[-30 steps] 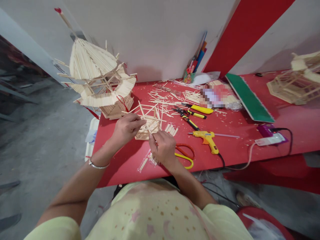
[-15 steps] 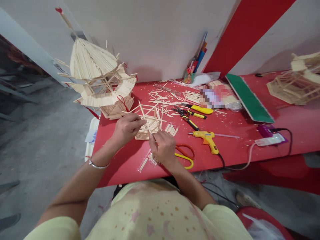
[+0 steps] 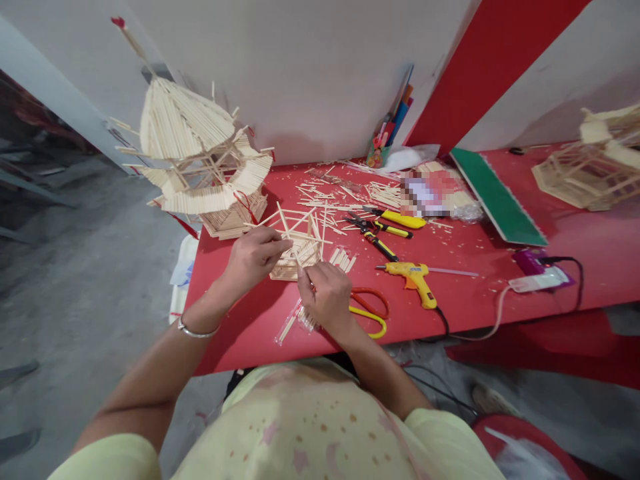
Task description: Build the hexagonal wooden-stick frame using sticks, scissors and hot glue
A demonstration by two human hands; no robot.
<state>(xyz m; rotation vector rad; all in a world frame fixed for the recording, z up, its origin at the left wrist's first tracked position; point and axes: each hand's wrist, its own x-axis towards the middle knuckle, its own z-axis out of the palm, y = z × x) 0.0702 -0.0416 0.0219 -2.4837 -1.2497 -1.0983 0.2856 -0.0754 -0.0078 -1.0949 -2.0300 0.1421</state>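
A small frame of thin wooden sticks point(image 3: 309, 256) stands on the red table, with sticks rising and crossing above its base. My left hand point(image 3: 254, 259) is closed in a pinch at the frame's left upper side, its fingertips on a wooden stick. From the near side, my right hand point(image 3: 326, 291) pinches the lower end of a stick between thumb and forefinger. Fingers partly hide the sticks where they are gripped. Below my right hand lies a clear packet of sticks point(image 3: 289, 327), and short cut sticks point(image 3: 344, 259) lie to the right of the frame.
A larger stick pagoda point(image 3: 190, 127) stands at the left. Rightward lie scissors point(image 3: 373, 300), a yellow glue gun point(image 3: 415, 275), pliers point(image 3: 380, 243), a yellow cutter point(image 3: 403, 219) and loose sticks point(image 3: 320, 197). Farther off are a green board point(image 3: 500, 197) and a power strip point(image 3: 540, 279).
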